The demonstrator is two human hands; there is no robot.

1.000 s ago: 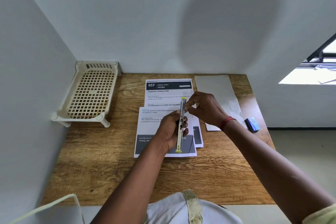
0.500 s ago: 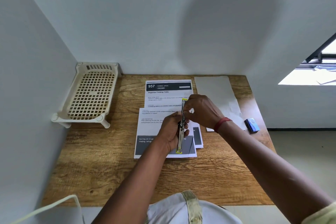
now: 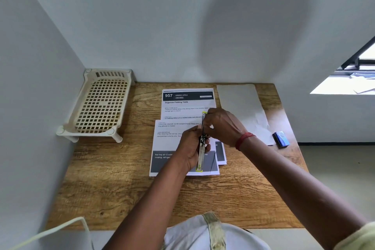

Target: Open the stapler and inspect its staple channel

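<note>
My left hand grips a long, narrow metal stapler with yellow-green ends, held lengthwise above printed sheets. My right hand has its fingers curled over the stapler's far half, pinching it near the middle. A red thread band circles my right wrist. The printed sheets lie overlapped on the wooden table, one headed "957 Dining Area".
A cream plastic lattice rack stands at the back left corner against the walls. A blank sheet of paper lies at the back right, with a small blue box beside it. A white cable crosses the near left edge.
My right hand has slid down from the stapler's far tip onto its far half and closed over it. The stapler and left hand have stayed nearly in place.
</note>
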